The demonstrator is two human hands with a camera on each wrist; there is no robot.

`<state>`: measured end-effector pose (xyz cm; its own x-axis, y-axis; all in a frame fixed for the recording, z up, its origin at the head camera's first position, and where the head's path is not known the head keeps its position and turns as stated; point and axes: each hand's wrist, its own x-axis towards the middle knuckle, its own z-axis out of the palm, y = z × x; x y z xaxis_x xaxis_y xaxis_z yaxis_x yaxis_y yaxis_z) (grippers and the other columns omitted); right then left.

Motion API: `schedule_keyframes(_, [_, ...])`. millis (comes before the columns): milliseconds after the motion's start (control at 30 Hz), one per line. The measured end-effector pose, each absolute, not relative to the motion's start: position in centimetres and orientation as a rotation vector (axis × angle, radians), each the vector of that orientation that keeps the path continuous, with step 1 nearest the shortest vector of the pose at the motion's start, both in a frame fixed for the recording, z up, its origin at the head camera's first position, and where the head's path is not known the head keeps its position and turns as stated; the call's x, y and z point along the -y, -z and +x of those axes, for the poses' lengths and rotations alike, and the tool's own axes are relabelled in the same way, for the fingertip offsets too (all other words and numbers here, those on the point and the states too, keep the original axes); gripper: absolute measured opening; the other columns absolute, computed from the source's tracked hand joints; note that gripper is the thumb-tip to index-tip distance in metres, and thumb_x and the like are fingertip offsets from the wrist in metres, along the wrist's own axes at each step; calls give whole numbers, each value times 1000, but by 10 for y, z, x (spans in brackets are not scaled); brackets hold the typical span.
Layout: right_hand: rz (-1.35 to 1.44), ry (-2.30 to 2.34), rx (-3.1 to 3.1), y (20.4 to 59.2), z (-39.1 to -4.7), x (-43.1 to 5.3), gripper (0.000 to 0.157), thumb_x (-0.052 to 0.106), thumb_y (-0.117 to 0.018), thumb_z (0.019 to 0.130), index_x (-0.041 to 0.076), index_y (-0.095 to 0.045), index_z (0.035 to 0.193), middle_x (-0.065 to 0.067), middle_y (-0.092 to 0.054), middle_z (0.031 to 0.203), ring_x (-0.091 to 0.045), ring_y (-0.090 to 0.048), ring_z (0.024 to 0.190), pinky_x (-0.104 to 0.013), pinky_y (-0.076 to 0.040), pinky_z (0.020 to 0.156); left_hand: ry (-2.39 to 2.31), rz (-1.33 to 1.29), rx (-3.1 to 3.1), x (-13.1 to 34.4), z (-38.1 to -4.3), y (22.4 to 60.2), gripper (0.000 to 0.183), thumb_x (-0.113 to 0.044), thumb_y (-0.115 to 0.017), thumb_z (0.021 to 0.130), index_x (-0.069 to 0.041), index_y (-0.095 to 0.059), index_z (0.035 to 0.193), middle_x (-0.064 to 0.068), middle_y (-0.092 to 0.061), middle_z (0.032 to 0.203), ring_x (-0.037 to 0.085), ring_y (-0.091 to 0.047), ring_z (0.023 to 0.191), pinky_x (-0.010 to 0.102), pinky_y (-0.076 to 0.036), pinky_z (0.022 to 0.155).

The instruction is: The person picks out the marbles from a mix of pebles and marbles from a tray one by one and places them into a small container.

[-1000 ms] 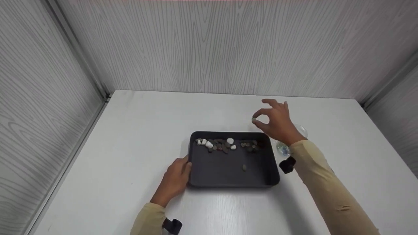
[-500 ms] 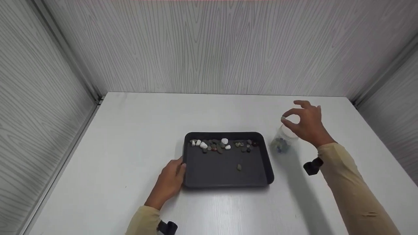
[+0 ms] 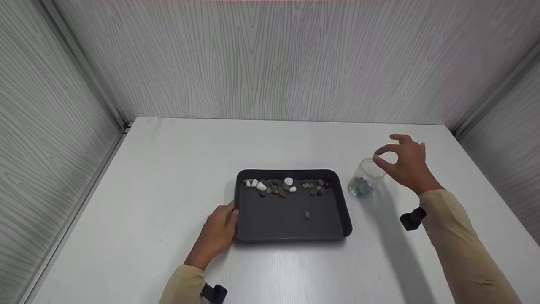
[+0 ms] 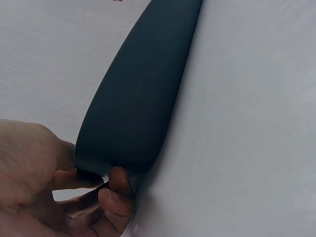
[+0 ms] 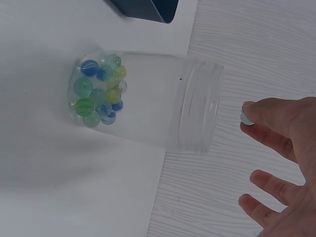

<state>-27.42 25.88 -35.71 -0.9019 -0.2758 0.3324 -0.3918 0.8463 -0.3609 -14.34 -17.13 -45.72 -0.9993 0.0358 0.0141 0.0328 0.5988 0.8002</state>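
My right hand [image 3: 410, 166] pinches a small pale green glass marble [image 5: 245, 119] between thumb and index finger, with the other fingers spread. It is just above the mouth of a clear jar [image 5: 153, 98], apart from the rim. Several blue, green and yellow marbles [image 5: 84, 87] lie at the jar's bottom. My left hand [image 3: 217, 230] grips the left side of a dark grey tray [image 3: 274, 221]; in the left wrist view its fingers [image 4: 118, 202] curl at the tray's edge. White stones [image 3: 261, 186] and darker pebbles lie along the tray's far side.
A single greenish pebble [image 3: 307, 215] lies apart in the tray's front right part. The jar stands close to the tray's right side on the white table [image 3: 177, 169]. Wood-grained panels [image 3: 270, 59] enclose the table at the back and sides.
My right hand has moved right with the marble, from beyond the tray's far right corner to above the jar's mouth. The left hand stays at the tray. The head view has shifted slightly.
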Motion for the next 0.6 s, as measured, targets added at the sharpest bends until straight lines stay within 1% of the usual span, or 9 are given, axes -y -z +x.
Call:
schedule_keyframes(167, [525, -623, 2761, 356, -274, -261, 21, 18, -75, 92, -1, -76, 103, -37, -46, 139, -61, -36, 130, -86, -4, 102, -1406, 66, -2806, 170, -145, 457, 44, -13, -47, 108, 8, -46, 147, 23, -59, 129, 40, -52, 129, 56, -40, 108])
schedule_keyframes(300, [552, -637, 2730, 355, -275, -262, 23, 17, -76, 92, -2, -75, 105, -38, -48, 137, -57, -38, 132, -87, -7, 100, -1406, 51, -2794, 169, -145, 456, 45, -14, -46, 109, 9, -45, 147, 23, -58, 132, 41, -51, 131, 56, -39, 110])
schedule_keyframes(400, [574, -663, 2700, 354, -276, -261, 22, 14, -76, 91, -3, -75, 104, -38, -50, 136, -53, -39, 133, -86, -9, 101, -1399, 33, -2789, 169, -144, 455, 45, -15, -46, 109, 9, -44, 147, 23, -57, 133, 41, -50, 132, 56, -38, 111])
schedule_keyframes(600, [612, -693, 2680, 354, -279, -260, 20, 11, -75, 92, -5, -75, 103, -38, -51, 134, -52, -40, 133, -78, -19, 105, -1389, 19, -2799, 169, -144, 456, 44, -15, -46, 109, 7, -46, 147, 22, -58, 132, 40, -51, 132, 55, -38, 111])
